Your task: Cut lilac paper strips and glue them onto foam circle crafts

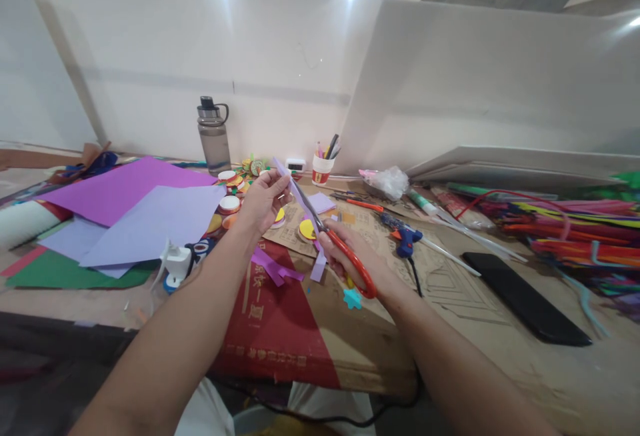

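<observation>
My left hand (267,199) pinches a strip of light purple paper (283,168) by its upper part. In my right hand (345,249) are scissors with red handles (356,266), fingers closed around the grips. The metal blades (311,213) point up and left and lie along the paper strip; whether they are fully closed I cannot tell. Below the hands are bright purple paper strips (275,266), a lilac offcut (319,266) and a small turquoise gear-shaped piece (352,299). A yellow round piece (307,229) sits just behind the scissors.
Purple sheets (150,223) are stacked on the left, near a white plug (177,259). A bottle (214,139) and a paper cup of pens (323,169) stand at the back. On the right lie a blue glue gun (407,239), a black phone (523,296) and colourful pipe cleaners (575,223).
</observation>
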`<move>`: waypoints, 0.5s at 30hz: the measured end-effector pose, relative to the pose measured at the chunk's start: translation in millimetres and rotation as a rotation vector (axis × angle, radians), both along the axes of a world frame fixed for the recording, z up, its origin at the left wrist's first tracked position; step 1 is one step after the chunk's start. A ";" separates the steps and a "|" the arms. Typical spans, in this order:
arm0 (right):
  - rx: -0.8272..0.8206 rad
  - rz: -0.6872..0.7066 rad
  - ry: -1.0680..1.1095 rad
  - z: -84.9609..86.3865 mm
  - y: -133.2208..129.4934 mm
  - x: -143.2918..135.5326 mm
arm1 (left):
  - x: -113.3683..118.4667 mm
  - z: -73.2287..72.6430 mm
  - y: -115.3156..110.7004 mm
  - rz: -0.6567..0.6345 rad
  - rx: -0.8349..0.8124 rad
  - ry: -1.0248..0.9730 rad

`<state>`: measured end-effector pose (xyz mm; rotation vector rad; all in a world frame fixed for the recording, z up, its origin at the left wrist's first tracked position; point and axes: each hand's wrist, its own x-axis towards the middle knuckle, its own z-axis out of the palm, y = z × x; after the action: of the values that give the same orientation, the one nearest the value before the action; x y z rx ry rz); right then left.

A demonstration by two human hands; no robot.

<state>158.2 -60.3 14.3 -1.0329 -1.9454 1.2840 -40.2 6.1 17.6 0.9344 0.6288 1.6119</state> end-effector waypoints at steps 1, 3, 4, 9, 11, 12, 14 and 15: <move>0.011 -0.002 -0.005 -0.1 0.0 0.0 | 0.5 0.3 -0.5 0.001 -0.006 0.001; 0.024 -0.008 -0.019 -1.0 0.5 0.1 | 1.0 0.9 -1.3 0.004 -0.011 0.006; 0.024 -0.010 -0.023 -1.8 0.9 0.0 | 1.1 1.1 -1.5 0.007 -0.007 0.008; 0.045 -0.011 -0.022 -4.4 3.1 -0.8 | 1.9 1.0 -1.5 0.024 0.020 0.016; 0.066 -0.013 -0.017 -4.7 3.7 -1.0 | 3.0 1.0 -1.9 0.027 0.016 0.014; 0.073 -0.014 -0.014 -4.9 4.0 -1.0 | 3.6 1.0 -2.2 0.027 0.014 0.011; 0.076 -0.011 -0.014 -5.4 4.4 -1.0 | 4.7 1.1 -2.9 0.029 0.013 0.005; 0.073 -0.010 -0.017 -5.9 4.5 -1.0 | 5.1 1.2 -3.1 0.031 0.013 0.002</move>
<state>157.3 -55.8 8.5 -1.0192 -1.9824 1.1934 -35.1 3.0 18.8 0.9401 0.6373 1.6441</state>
